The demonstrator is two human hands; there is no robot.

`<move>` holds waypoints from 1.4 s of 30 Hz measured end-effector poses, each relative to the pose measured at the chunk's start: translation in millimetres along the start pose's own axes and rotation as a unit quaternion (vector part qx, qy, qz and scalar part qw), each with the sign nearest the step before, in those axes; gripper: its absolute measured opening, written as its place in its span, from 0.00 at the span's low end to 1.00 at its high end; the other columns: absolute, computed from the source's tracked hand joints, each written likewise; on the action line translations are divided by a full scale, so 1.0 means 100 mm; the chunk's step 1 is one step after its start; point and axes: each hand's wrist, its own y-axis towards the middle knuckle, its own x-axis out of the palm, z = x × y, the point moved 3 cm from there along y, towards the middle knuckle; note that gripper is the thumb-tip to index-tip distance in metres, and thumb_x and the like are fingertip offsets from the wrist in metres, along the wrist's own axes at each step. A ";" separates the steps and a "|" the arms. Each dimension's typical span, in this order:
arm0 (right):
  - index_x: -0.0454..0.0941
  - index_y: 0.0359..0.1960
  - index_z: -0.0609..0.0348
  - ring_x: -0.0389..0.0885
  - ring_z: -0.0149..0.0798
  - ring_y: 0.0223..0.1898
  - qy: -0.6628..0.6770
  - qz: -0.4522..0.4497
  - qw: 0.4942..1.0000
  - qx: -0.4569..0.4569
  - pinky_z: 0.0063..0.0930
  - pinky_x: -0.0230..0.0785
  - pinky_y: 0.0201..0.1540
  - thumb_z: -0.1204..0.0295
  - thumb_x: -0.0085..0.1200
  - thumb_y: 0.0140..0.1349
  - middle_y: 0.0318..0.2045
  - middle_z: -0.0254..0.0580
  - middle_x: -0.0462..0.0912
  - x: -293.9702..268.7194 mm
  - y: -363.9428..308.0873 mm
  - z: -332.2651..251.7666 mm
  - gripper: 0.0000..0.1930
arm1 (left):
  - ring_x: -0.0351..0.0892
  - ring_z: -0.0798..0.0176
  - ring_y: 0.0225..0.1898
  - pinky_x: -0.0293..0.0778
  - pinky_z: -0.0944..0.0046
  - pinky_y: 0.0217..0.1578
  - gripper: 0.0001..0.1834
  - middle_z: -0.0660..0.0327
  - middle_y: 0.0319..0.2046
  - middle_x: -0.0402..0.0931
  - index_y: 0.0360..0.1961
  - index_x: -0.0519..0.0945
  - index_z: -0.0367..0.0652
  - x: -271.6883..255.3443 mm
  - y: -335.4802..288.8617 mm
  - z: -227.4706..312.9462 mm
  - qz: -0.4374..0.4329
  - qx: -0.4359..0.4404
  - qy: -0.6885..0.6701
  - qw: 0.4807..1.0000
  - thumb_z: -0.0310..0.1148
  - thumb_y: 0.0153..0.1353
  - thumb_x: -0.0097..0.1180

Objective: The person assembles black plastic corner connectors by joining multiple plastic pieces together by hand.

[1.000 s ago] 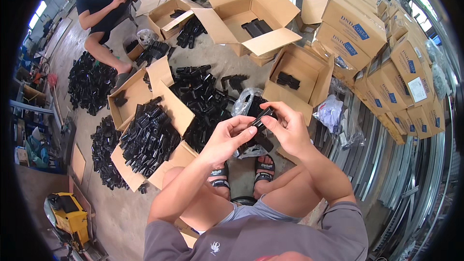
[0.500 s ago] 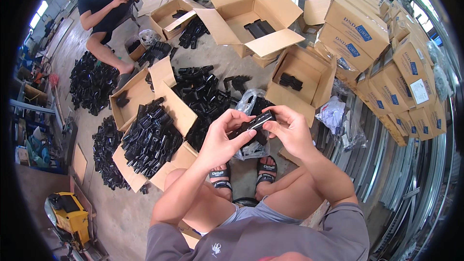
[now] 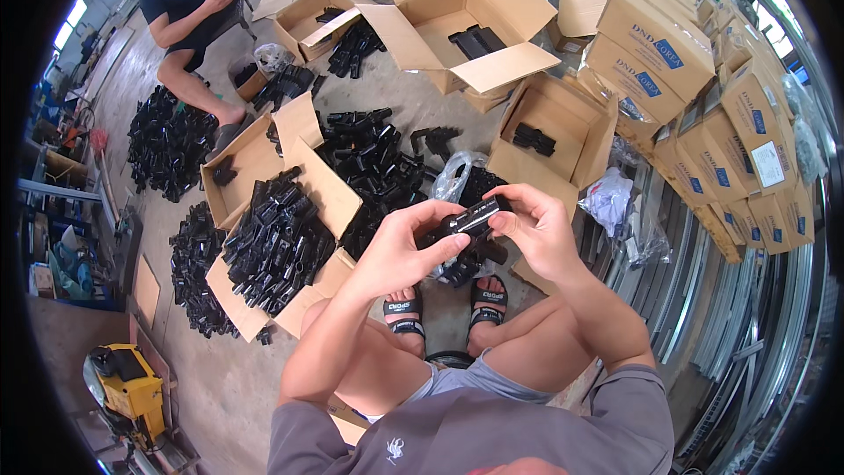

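Note:
Between my two hands, above my feet, is a glossy black plastic part (image 3: 476, 217), block-shaped at its right end. My left hand (image 3: 413, 246) grips its left end, thumb along the near side. My right hand (image 3: 533, 227) pinches the other end between thumb and fingers. Part of the piece is hidden behind my left fingers. Just beyond my hands lie a clear plastic bag (image 3: 452, 178) and a heap of similar black parts (image 3: 374, 163). To the left, a cardboard box (image 3: 338, 185) is loaded with more black parts (image 3: 274, 242).
Open cardboard boxes (image 3: 413, 31) with black parts inside stand ahead. Stacked closed cartons (image 3: 664, 44) and long metal profiles (image 3: 694, 299) fill the right. At the far left, another person (image 3: 189, 13) sits by a black heap (image 3: 167, 141). A yellow machine (image 3: 132, 391) stands at lower left.
The black part and my right hand have shifted slightly to the right, both hands keeping hold. The whole view has moved a little.

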 end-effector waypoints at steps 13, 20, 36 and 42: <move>0.75 0.51 0.69 0.79 0.25 0.36 -0.006 0.036 0.999 -0.003 0.21 0.74 0.41 0.73 0.62 0.63 0.38 0.39 0.84 0.02 0.02 0.06 0.17 | 0.73 0.79 0.32 0.70 0.75 0.32 0.16 0.66 0.32 0.80 0.49 0.79 0.34 0.14 0.05 -0.10 0.062 0.004 0.019 0.998 0.30 0.62 0.63; 0.75 0.50 0.69 0.79 0.25 0.38 0.005 0.052 0.998 -0.018 0.20 0.73 0.42 0.75 0.62 0.62 0.38 0.38 0.83 0.06 0.02 0.03 0.17 | 0.75 0.77 0.30 0.73 0.72 0.31 0.19 0.62 0.30 0.82 0.49 0.79 0.34 0.17 0.06 -0.16 0.090 0.049 0.020 0.995 0.32 0.59 0.66; 0.75 0.52 0.69 0.80 0.28 0.44 0.101 0.015 0.993 -0.060 0.23 0.74 0.49 0.79 0.64 0.59 0.43 0.40 0.82 0.05 -0.03 -0.03 0.19 | 0.77 0.72 0.26 0.72 0.70 0.28 0.19 0.58 0.29 0.81 0.47 0.81 0.35 0.17 0.05 -0.09 0.119 0.137 0.095 0.979 0.29 0.54 0.68; 0.74 0.53 0.69 0.80 0.29 0.45 0.117 -0.012 0.992 -0.055 0.24 0.74 0.50 0.79 0.65 0.57 0.44 0.40 0.82 0.01 -0.04 -0.05 0.22 | 0.83 0.64 0.30 0.76 0.67 0.32 0.19 0.55 0.32 0.83 0.45 0.82 0.34 0.16 0.03 0.05 0.131 0.194 0.170 0.957 0.30 0.51 0.69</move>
